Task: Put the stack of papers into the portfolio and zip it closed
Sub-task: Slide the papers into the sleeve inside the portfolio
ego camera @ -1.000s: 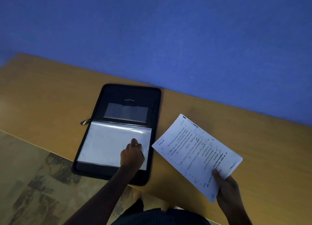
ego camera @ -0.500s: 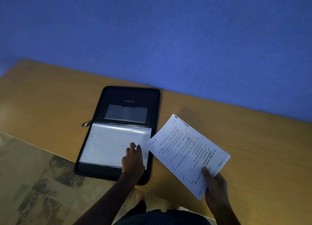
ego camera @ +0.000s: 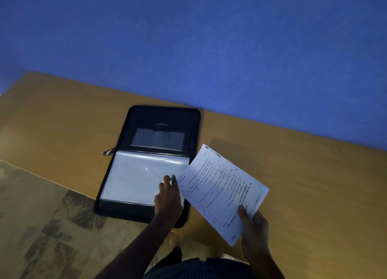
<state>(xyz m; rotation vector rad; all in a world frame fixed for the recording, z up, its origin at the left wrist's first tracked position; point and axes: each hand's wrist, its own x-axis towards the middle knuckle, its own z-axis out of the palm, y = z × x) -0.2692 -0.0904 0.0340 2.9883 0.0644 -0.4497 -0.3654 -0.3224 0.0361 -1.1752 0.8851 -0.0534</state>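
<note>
The right hand (ego camera: 254,226) held the papers (ego camera: 222,191) by their near corner, thumb on top and fingers curled under. The papers were thin and bendy, so they looked light and floppy. A hold at the edge worked, but they could sag. The left hand (ego camera: 168,197) lay with fingers almost straight on the clear sleeve (ego camera: 138,178), at its right edge, maybe lifting it. The sleeve looked slick. The portfolio (ego camera: 163,115) lay open on the table (ego camera: 293,174), zip pull (ego camera: 109,152) at its left. Behind was a blue wall (ego camera: 188,37).
</note>
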